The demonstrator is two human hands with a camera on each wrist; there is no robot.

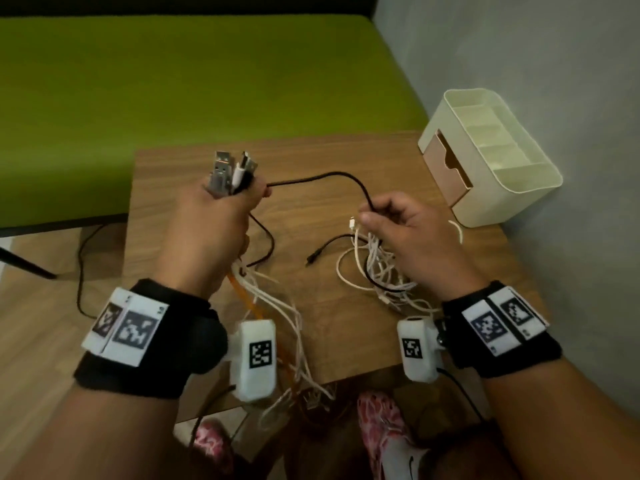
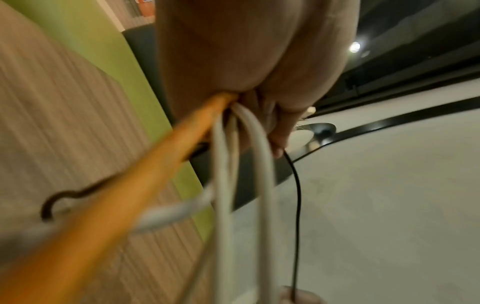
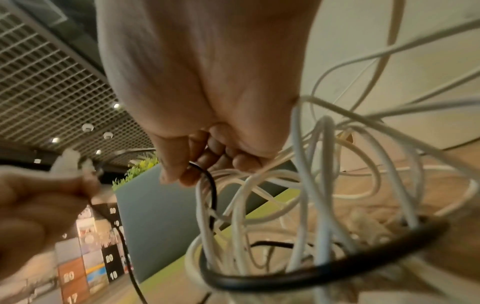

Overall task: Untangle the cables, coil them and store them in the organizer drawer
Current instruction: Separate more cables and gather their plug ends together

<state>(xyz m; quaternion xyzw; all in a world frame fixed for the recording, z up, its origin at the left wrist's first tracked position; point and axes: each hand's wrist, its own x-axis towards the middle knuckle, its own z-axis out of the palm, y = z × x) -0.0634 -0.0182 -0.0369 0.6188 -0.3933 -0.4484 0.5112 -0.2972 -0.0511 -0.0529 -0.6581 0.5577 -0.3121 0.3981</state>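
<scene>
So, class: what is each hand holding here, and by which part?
The left hand grips a bundle of cables just below their plugs. The right hand pinches the black cable partway along, above the white tangle.

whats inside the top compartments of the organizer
The organizer's open top compartments look empty in the head view, though their near walls hide part of the floors. The drawer's inside is hidden.

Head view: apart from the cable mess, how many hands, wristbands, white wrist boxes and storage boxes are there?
Hands: 2 (left hand gripping the cable ends, right hand pinching the black cable)
Black wristbands: 2
White wrist boxes: 2
Organizer: 1
Total: 7
</scene>
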